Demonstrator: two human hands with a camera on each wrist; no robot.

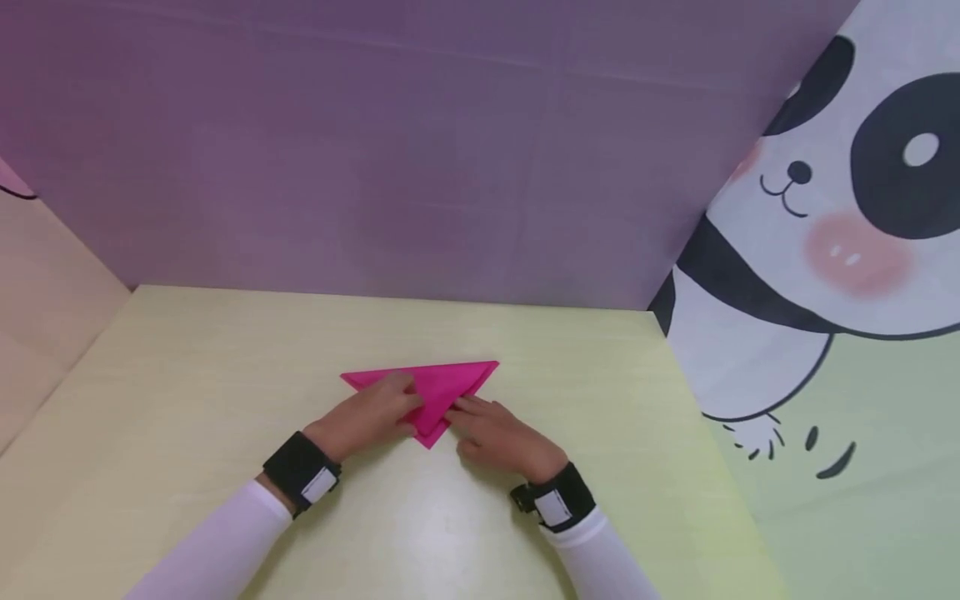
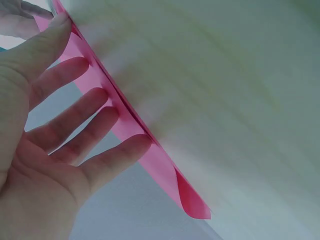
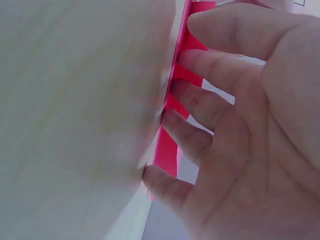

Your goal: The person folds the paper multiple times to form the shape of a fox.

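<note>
Found the pink paper (image 1: 447, 382) folded into a triangle on the bench (image 1: 225, 358), with its tip on the near side. Rested the left hand (image 1: 371, 414) at the left slanting edge and the right hand (image 1: 501, 435) at the right, both with fingers parted and clamped on nothing. Probably called for flattening the curled corner (image 2: 194, 204), matching the layers, then pressing evenly along each edge.

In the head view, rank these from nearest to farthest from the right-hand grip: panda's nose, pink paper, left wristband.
1. Pink paper: touching, at its upper left.
2. Left wristband: farther left.
3. Panda's nose: well off, upper right.
</note>
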